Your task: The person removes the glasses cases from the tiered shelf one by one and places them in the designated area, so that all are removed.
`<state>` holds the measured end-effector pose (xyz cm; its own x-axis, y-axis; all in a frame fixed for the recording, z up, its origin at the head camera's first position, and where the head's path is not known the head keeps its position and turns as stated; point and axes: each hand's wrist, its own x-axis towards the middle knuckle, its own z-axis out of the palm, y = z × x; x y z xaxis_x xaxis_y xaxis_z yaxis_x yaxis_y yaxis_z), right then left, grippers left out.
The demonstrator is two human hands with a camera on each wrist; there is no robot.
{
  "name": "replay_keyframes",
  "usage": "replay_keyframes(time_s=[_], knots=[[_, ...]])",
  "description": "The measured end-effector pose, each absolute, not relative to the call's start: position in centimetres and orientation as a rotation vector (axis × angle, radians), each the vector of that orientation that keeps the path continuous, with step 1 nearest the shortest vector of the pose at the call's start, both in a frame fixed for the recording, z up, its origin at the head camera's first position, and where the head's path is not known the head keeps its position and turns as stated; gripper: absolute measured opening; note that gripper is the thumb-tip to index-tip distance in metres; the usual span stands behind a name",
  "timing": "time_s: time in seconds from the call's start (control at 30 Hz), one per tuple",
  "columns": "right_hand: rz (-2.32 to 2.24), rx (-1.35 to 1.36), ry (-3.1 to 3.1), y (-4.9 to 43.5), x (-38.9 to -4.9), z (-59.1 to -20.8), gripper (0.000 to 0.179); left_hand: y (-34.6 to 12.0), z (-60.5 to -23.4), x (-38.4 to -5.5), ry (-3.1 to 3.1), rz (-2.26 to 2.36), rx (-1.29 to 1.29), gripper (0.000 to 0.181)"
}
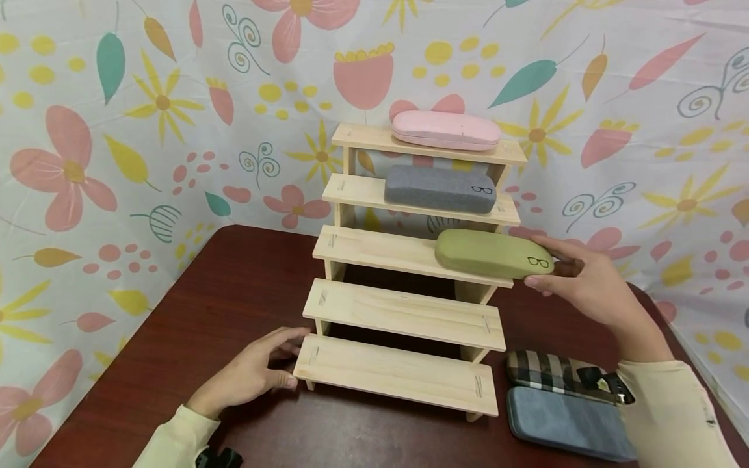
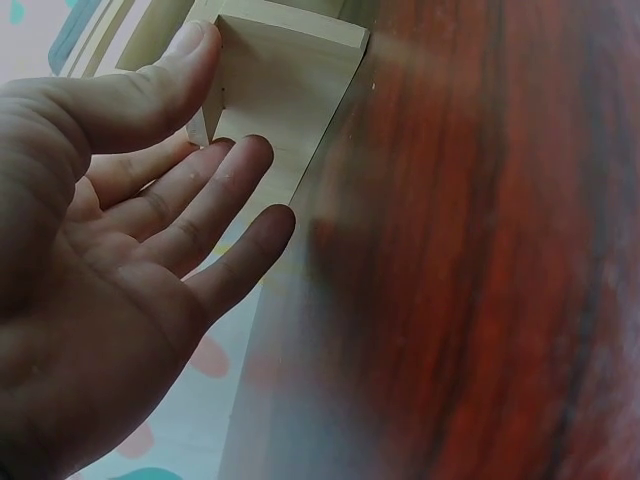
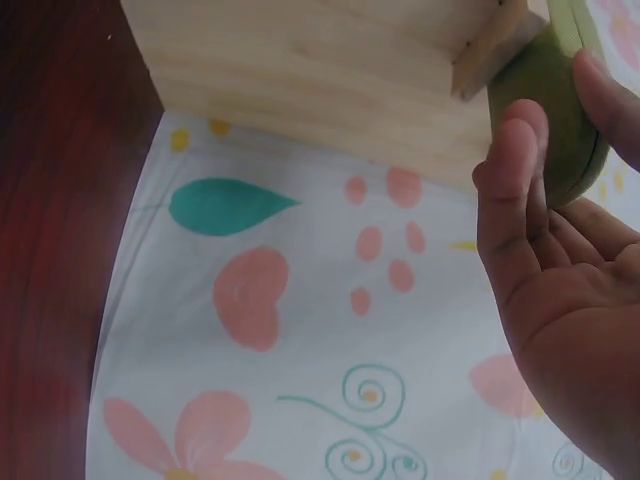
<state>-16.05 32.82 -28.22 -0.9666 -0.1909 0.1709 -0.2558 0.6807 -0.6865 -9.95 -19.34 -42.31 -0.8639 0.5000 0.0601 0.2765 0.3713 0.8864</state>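
A wooden stepped display rack [image 1: 404, 309] stands on the table. My right hand [image 1: 591, 286] grips the right end of a green glasses case [image 1: 491, 253], thumb at the front and fingers behind. This case lies along the right part of the middle step and juts past its end. In the right wrist view, the fingers reach around the green case [image 3: 560, 120] beside the rack's side panel. My left hand [image 1: 251, 374] is at the left end of the bottom step. Its thumb and loosely extended fingers touch the rack's edge [image 2: 290, 30] in the left wrist view.
A pink glasses case [image 1: 445, 130] lies on the top step, a grey one [image 1: 439, 188] on the step below. On the table, right of the rack, a checkered case [image 1: 541, 370] and a blue-grey case [image 1: 567, 422] lie side by side. Patterned cloth [image 1: 193, 130] hangs behind.
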Motion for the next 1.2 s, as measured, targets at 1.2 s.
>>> replay_keyframes(time_s=[1.2], knots=[[1.351,0.219,-2.685,38.6,-13.4,-30.0,0.072,-19.5,-42.6,-10.0,2.411,1.486,0.696,0.075]])
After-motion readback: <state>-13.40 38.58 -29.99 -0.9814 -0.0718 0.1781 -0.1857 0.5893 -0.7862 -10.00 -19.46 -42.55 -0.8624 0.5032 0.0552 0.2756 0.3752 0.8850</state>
